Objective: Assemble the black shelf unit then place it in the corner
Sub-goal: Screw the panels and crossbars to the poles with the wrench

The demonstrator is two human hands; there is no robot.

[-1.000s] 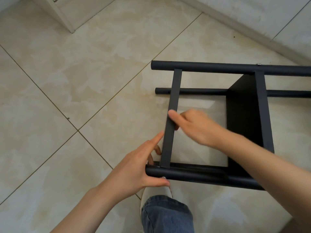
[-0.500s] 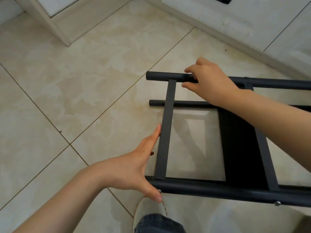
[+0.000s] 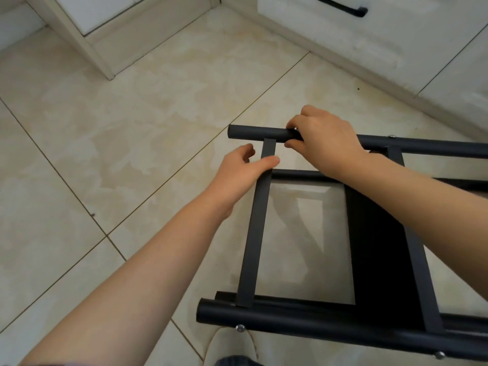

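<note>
The black shelf unit lies on its side on the tiled floor, round tube legs running left to right. A flat black crossbar spans from the near tube to the far tube. My left hand holds the crossbar near its far end, thumb over its top face and fingers behind. My right hand grips the far tube just right of that joint. A black shelf panel stands between the tubes. Silver screws show on the near tube.
A white cabinet with a black handle runs along the back right. A white door frame post stands at the back left. My shoe rests under the near tube. Open beige tiles lie to the left.
My left hand left the near tube's end and slid up the crossbar to its far end. My right hand moved from the crossbar's middle onto the far tube and closed round it.
</note>
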